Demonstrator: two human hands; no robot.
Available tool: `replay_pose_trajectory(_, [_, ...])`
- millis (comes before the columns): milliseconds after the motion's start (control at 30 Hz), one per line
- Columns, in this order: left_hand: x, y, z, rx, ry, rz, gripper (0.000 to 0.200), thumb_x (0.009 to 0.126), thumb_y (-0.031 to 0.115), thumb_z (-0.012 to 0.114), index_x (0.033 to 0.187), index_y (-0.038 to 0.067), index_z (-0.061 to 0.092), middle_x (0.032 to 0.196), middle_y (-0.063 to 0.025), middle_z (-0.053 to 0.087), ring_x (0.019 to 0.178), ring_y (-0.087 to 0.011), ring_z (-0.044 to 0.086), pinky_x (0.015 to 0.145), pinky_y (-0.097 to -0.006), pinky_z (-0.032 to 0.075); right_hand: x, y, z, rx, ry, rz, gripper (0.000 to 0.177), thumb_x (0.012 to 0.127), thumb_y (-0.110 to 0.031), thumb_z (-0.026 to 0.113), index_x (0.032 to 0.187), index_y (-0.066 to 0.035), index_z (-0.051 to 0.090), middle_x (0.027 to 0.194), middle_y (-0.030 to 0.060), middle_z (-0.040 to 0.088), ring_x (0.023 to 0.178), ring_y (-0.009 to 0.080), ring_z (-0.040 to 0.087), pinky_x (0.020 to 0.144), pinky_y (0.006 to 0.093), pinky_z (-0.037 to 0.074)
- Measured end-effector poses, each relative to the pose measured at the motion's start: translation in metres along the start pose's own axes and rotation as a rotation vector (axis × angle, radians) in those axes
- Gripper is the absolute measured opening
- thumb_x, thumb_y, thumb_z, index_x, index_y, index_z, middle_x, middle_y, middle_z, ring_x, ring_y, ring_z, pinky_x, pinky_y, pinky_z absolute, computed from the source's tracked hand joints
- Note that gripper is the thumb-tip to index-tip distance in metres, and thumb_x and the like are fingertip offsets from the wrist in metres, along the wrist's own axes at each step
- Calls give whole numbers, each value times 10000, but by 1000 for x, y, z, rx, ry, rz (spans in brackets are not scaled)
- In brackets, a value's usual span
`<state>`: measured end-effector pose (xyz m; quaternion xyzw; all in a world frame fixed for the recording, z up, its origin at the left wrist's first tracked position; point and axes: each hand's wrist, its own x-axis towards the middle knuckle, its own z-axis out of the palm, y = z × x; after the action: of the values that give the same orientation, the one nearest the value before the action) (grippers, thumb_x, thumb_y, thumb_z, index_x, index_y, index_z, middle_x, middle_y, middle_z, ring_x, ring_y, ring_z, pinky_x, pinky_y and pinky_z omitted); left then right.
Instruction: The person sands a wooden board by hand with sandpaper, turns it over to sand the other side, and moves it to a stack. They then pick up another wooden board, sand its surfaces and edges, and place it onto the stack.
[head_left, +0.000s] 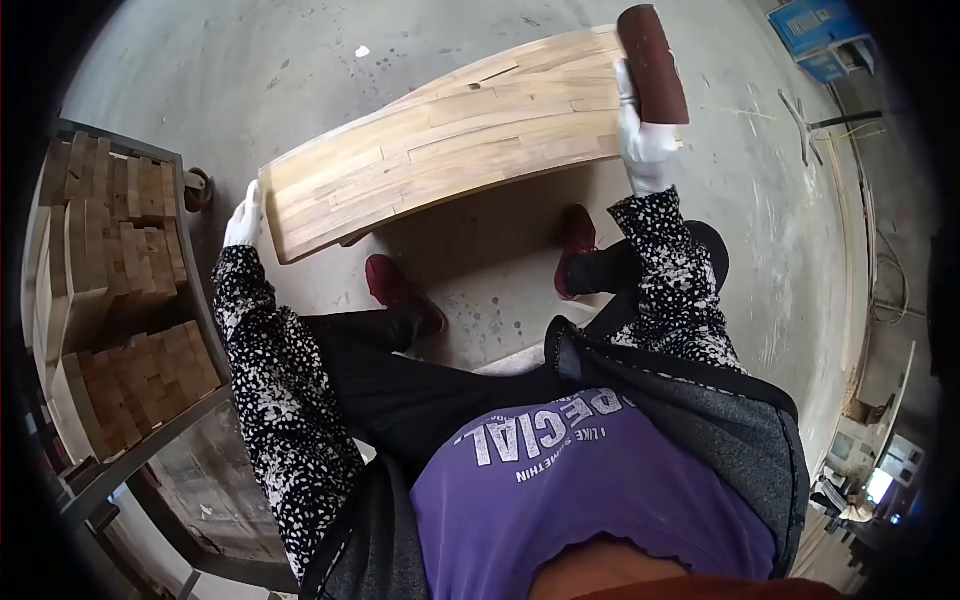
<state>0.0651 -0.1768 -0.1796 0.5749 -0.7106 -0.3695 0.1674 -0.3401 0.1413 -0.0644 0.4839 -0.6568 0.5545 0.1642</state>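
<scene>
A long wooden panel (440, 150), made of glued strips, lies at a slant in front of my shins, with another panel partly visible behind its far edge. My left hand (243, 217), in a white glove, grips the panel's left end, fingers along the edge. At the right end, my gloved right hand (650, 150) is closed around a sanding block (655, 65) covered in dark red-brown abrasive. The block sits against the panel's right end. My palm side and some fingers are hidden.
On the left stands a metal-framed cart (205, 290) with a caster (198, 188), loaded with stacked wood pieces (140, 385). My red shoes (390, 282) are on the concrete floor (500, 315) below the panel. A blue box (815, 30) and cables lie at the far right.
</scene>
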Motion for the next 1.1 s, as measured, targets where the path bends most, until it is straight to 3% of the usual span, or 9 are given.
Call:
replay_pose_trajectory(133, [-2, -5, 27, -4, -100, -87, 842, 805, 661, 436, 1261, -46, 467, 1244, -207, 523, 1148, -273, 493, 1002, -325, 321, -7, 28, 12, -210, -102, -65, 615, 875, -500, 513, 1247, -11, 492, 1243, 161, 520, 1162, 312, 468, 1002, 423, 323])
replay_pose_trajectory(233, [-4, -3, 39, -8, -177, -140, 954, 771, 754, 366, 1267, -55, 458, 1248, -231, 515, 1163, -299, 483, 1016, -329, 291, -59, 44, 51, -1250, -431, 204, 753, 871, -634, 353, 1327, -38, 405, 1381, 190, 372, 1323, 348, 253, 1037, 496, 257])
replay_pose_trajectory(333, [-8, -5, 39, -20, -188, -187, 944, 766, 758, 386, 1282, -30, 458, 1268, -215, 503, 1175, -277, 471, 1020, -316, 289, -53, 3, 96, -503, -723, 747, 850, 835, -719, 239, 1401, -89, 307, 1472, 210, 180, 1389, 347, -38, 1094, 520, 67])
replay_pose_trajectory(467, [-9, -7, 43, -21, -158, -159, 913, 767, 746, 409, 1265, -17, 484, 1250, -229, 503, 1183, -263, 466, 1016, -305, 303, -117, -77, 204, -566, -828, -305, 619, 887, -525, 411, 1404, -201, 309, 1460, 181, 232, 1368, 407, 88, 1081, 572, -11])
replay_pose_trajectory(533, [-11, -8, 40, -8, -136, -112, 982, 754, 789, 345, 1223, -59, 503, 1194, -291, 523, 1175, -311, 477, 1015, -321, 301, -115, -99, 205, -423, -911, -358, 564, 898, -509, 401, 1381, -223, 351, 1465, 174, 218, 1374, 380, 104, 1081, 573, -18])
replay_pose_trajectory(767, [-16, -10, 45, -113, -48, -271, 984, 748, 782, 384, 1193, -85, 522, 1186, -270, 544, 1146, -306, 502, 988, -330, 337, -21, 51, 71, -618, -576, 135, 562, 846, -533, 512, 1198, -96, 494, 1113, 144, 494, 1150, 319, 400, 992, 479, 262])
replay_pose_trajectory(867, [-3, -27, 44, -82, -60, -323, 958, 732, 744, 500, 1245, -65, 487, 1212, -172, 547, 1044, -222, 557, 924, -320, 412, -8, 156, 4, -781, -357, 391, 671, 861, -610, 373, 1252, -69, 445, 1275, 142, 432, 1228, 356, 325, 1035, 500, 178])
replay_pose_trajectory(1000, [-6, -29, 47, -104, -22, -303, 962, 750, 765, 418, 1189, -84, 527, 1180, -252, 556, 1145, -298, 506, 992, -339, 339, -19, 126, 45, -932, -292, 230, 739, 838, -648, 375, 1289, -63, 412, 1305, 140, 415, 1270, 354, 288, 1048, 519, 148])
replay_pose_trajectory(1100, [-26, -9, 45, -122, -45, -264, 959, 751, 764, 418, 1192, -81, 526, 1181, -253, 555, 1145, -303, 505, 990, -343, 344, -42, 24, 95, -340, -645, 285, 732, 802, -592, 512, 1371, -168, 327, 1413, 200, 274, 1347, 386, 159, 1075, 554, 105])
